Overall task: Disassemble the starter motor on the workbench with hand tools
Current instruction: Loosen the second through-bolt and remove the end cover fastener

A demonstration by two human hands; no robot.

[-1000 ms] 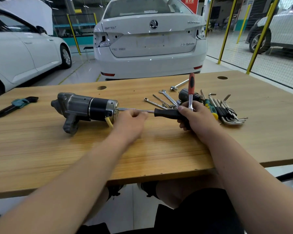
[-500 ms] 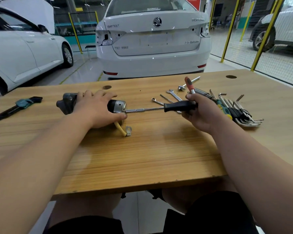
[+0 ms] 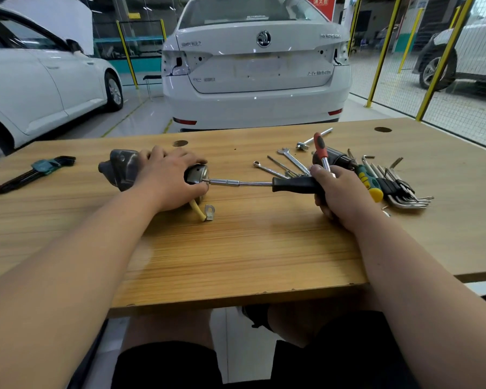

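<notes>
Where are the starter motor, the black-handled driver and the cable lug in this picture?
starter motor (image 3: 121, 169): head view, on its grey nose housing.
black-handled driver (image 3: 292, 184): head view, on the middle of the black handle.
cable lug (image 3: 209, 213): head view, on its flat metal ring.

1 workbench (image 3: 236, 248), 3 cars (image 3: 256, 80)
1 starter motor (image 3: 121, 169), 1 nut driver (image 3: 289, 184), 1 ratchet (image 3: 320, 148), 1 screwdriver (image 3: 368, 181), 2 hex key sets (image 3: 40, 169) (image 3: 399, 189).

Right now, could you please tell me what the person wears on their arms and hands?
Nothing visible: left hand and right hand are ungloved, without rings or watch; left forearm and right forearm are bare, no sleeves in view.
</notes>
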